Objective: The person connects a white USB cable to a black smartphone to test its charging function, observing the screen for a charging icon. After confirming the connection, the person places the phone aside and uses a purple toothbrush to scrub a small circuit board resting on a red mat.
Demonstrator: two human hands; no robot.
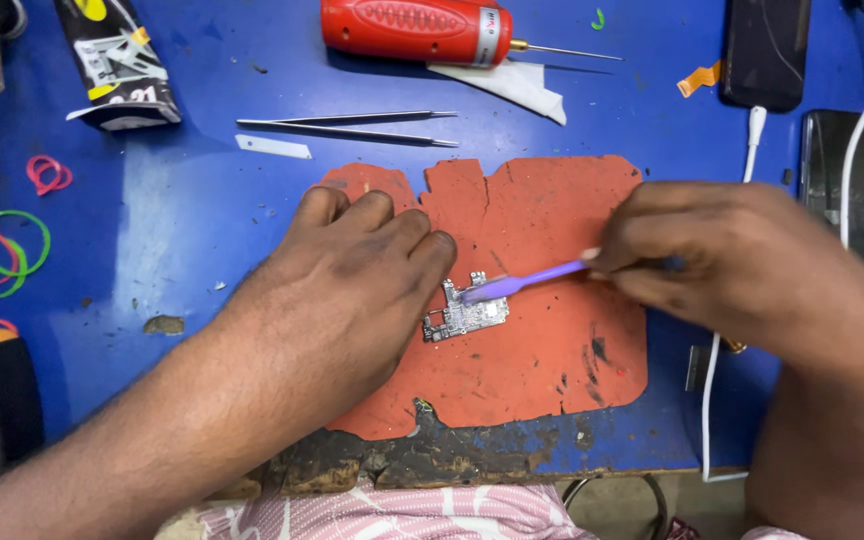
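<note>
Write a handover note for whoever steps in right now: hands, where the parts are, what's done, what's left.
Left hand: flat on the red mat, fingers pinning the left edge of the small circuit board.
Right hand: fingers hold the purple brush, its head resting on the board's top face.
Board lies bare near mat centre.
Idle on the blue table: tweezers, red powered screwdriver, two phones at upper right.
Done: board out and laid on the mat. Left: brushing is under way; how far along, cannot tell.

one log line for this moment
left hand pins circuit board | right hand holds purple brush on board | red mat
</note>
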